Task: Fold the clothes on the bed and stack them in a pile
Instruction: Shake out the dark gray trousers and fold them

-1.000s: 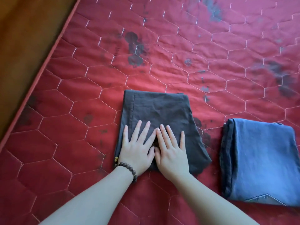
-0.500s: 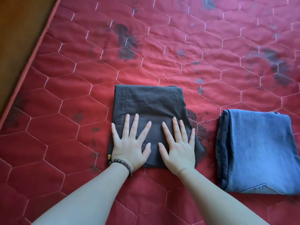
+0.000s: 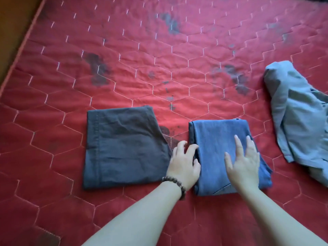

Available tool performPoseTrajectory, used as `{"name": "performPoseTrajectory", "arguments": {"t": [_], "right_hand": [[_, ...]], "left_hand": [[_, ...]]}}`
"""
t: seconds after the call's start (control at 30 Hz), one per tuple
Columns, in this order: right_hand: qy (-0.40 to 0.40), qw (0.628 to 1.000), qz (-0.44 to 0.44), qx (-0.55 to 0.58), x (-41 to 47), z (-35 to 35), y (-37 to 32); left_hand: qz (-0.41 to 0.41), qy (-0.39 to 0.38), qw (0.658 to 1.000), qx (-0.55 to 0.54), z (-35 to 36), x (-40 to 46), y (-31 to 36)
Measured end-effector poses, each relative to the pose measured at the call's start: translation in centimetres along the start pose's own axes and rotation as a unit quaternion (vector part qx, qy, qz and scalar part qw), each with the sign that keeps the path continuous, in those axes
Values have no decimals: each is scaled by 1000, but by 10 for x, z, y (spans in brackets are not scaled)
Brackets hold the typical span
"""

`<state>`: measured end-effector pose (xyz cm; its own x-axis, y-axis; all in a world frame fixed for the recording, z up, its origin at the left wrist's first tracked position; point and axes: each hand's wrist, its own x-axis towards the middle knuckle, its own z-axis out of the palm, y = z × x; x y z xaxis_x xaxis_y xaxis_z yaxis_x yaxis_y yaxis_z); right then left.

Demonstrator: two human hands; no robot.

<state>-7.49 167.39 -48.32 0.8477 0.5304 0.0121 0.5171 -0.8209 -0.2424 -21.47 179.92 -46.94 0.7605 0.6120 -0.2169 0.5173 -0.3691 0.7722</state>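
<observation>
While beside dark trousers [image 3: 124,148], folded jeans [image 3: 218,148] under both hands' fingers [image 3: 238,144].

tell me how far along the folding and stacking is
Done: the dark grey garment and the blue garment both lie folded, side by side. In hand: the left hand curls at the blue one's edge, the right hand lies flat on top. Left: stacking them, and folding the crumpled grey-blue garment.

folded trousers [image 3: 124,148] left of jeans [image 3: 221,150] (apart)
</observation>
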Motion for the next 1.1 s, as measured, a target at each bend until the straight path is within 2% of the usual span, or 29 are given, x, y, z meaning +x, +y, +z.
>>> {"name": "performPoseTrajectory", "arguments": {"t": [0.1,0.17,0.23,0.33,0.5,0.63,0.73,0.83,0.93,1.1], "right_hand": [[-91,993,78,-24,11,-6,50],[-149,982,114,-11,19,-7,72],[-187,975,122,6,27,-4,86],[-198,974,106,1,32,1,94],[-231,955,132,132,42,-4,102],[-247,930,109,251,39,-10,103],[-237,914,103,312,34,-20,93],[-200,914,75,343,32,-28,62],[-172,915,35,364,32,-30,12],[-172,909,-15,379,21,-6,-93]], "left_hand": [[-125,-33,991,-40,30,10,11],[-154,-32,987,-41,41,16,14],[-163,-22,984,-61,50,21,12],[-164,-21,981,-97,55,24,7],[-137,-42,981,-131,56,27,1],[-113,-8,987,-114,51,26,9],[-87,7,991,-100,39,27,18],[-55,48,993,-89,7,26,17],[-31,110,991,-75,-41,17,0],[-31,204,978,-30,-127,1,-53]]}}
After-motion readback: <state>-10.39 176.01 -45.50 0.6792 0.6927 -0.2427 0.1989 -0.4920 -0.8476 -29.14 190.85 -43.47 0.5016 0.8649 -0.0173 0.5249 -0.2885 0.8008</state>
